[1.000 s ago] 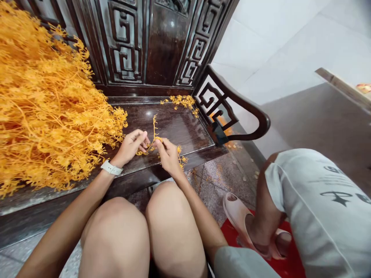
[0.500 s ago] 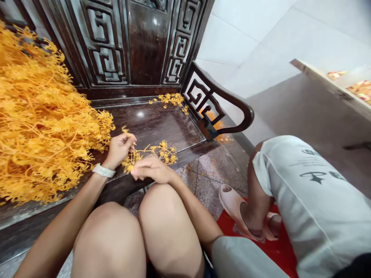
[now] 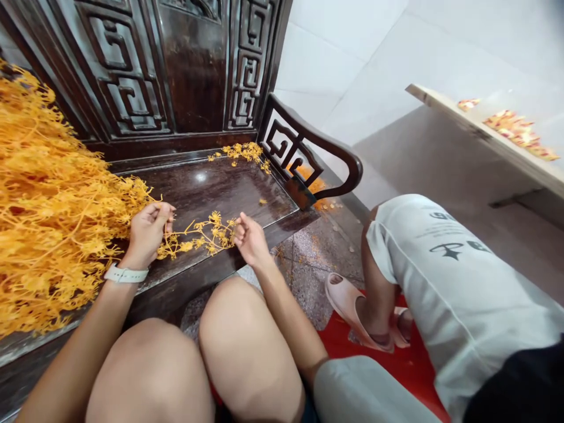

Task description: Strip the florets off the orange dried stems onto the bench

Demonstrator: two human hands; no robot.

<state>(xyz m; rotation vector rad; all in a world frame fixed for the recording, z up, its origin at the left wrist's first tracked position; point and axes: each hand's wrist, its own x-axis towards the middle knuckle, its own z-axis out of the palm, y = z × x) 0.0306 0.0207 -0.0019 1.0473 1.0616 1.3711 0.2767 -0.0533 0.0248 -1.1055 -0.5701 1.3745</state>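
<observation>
One sprig (image 3: 200, 241) stretches above the bench (image 3: 180, 188) between the left hand (image 3: 148, 232), thumb and finger pinched together seemingly on its stem, and the right hand (image 3: 250, 238), fingers curled by its tip, hold unclear; likely being picked apart, it calls for a light tug.

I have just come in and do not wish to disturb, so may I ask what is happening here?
Someone is handling an orange branching sprig with bare hands, at the front of a dark wooden bench. The left hand is at one end, the right hand at the other; how firmly each grips is unclear. A large orange heap is on the left, and a small orange pile lies near the armrest.
</observation>
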